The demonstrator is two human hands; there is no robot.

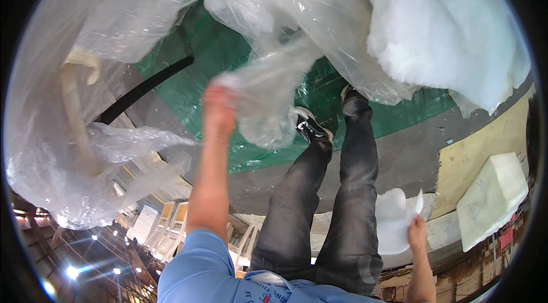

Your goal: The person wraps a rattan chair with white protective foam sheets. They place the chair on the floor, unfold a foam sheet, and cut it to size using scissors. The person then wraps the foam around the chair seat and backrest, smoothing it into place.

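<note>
While the left hand (219, 106) grasps clear film (267, 110), the right hand (417, 229), well apart, pinches white sheeting's edge (420, 202).

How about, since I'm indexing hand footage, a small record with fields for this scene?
Left hand: motion-blurred, holding clear plastic film
Right hand: holding a thin white sheet
Ground: green sheeting over grey floor
Upper right: fluffy white material
Left side: black strip
Far right: tan board, white block-like piece
</note>
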